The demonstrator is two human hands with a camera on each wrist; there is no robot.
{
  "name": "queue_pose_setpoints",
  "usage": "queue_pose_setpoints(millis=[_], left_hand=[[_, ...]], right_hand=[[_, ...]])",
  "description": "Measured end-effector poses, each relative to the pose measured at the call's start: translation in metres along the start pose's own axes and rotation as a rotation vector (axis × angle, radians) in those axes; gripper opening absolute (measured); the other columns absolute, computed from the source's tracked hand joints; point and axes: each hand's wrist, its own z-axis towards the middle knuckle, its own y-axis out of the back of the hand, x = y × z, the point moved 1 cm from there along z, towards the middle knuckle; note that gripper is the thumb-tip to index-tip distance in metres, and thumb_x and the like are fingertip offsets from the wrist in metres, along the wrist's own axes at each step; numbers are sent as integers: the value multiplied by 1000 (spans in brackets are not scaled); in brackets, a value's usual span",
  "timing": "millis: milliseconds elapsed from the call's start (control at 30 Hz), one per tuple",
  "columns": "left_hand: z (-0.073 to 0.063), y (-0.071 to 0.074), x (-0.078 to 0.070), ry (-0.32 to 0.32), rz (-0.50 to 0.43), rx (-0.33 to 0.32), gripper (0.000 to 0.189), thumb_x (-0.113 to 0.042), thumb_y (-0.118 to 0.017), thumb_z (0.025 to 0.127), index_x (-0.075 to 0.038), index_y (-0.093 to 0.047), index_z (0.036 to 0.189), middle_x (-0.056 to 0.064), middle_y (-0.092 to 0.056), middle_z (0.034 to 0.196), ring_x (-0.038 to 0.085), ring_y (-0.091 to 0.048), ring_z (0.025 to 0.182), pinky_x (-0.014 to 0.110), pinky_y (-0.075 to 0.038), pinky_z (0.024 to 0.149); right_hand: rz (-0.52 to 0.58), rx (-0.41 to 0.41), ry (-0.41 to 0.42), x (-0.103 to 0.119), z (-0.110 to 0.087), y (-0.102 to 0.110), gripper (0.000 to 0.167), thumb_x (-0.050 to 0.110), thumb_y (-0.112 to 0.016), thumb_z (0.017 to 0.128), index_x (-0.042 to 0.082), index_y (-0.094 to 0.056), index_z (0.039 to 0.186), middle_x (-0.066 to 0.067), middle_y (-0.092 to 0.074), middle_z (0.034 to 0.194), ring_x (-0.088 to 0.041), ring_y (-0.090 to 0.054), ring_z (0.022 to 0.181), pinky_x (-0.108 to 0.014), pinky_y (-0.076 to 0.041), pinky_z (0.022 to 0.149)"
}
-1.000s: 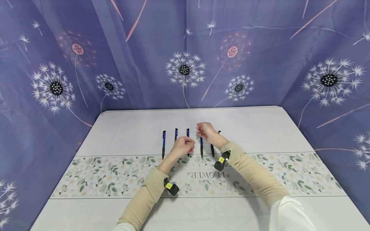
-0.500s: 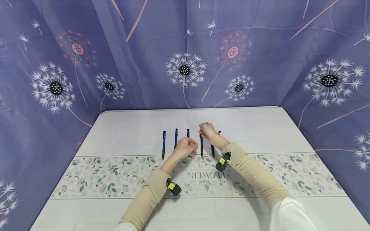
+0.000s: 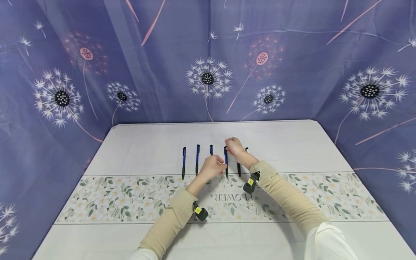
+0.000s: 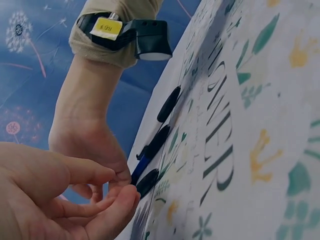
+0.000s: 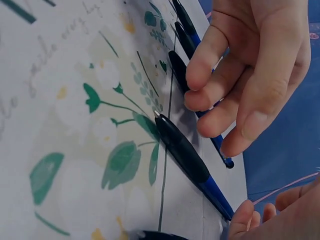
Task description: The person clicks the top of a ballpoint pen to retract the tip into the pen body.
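Observation:
Several blue-and-black pens lie in a row on the white tabletop. My right hand (image 3: pixel 234 146) pinches the clip end of the fourth pen from the left (image 3: pixel 226 159). In the right wrist view, its fingertips meet the upper end of that pen (image 5: pixel 182 152). My left hand (image 3: pixel 212 168) hovers just left of the same pen's lower half, covering most of the third pen (image 3: pixel 211 149). Its fingers are loosely bent, with thumb and index apart and nothing between them, as the left wrist view shows the left hand (image 4: pixel 65 195) close to a black pen grip (image 4: pixel 148 183).
Two more pens, the leftmost pen (image 3: pixel 183 164) and the second pen (image 3: pixel 197 160), lie to the left. The rightmost pen (image 3: pixel 239 169) is partly behind the right wrist. A floral band (image 3: pixel 130 202) crosses the white table cover (image 3: pixel 146 144); a purple dandelion curtain (image 3: pixel 162 94) stands behind.
My left hand has moved right toward the fourth pen, uncovering the second pen. My right hand has shifted slightly right, and the fourth pen's clip end now shows, a little further left.

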Motion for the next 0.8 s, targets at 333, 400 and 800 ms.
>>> queue_pose_setpoints(millis=[333,400,800], left_hand=[[0,-11,-6,-13,144,-67,20,-12,-66,89,0,-61,74,8,-64,64,7,-53,44,20,-45,49],[1,-14,-6,-11,163,-75,38,-12,-67,88,-9,-46,56,-1,-46,49,4,-36,38,18,-28,41],[4,-22,-11,3,293,-89,18,-11,-67,85,-3,-54,76,3,-46,64,12,-40,49,21,-31,44]], right_hand=[[-83,1,53,0,-2,0,40,17,-34,103,-5,-41,135,-16,-49,119,-18,-48,91,-25,-47,78],[-109,0,61,0,-3,0,40,18,-33,104,-5,-42,136,-18,-50,119,-20,-50,93,-26,-47,78],[-284,33,74,2,-11,-4,44,23,-33,104,-1,-41,140,-21,-50,134,-29,-54,105,-40,-49,91]])
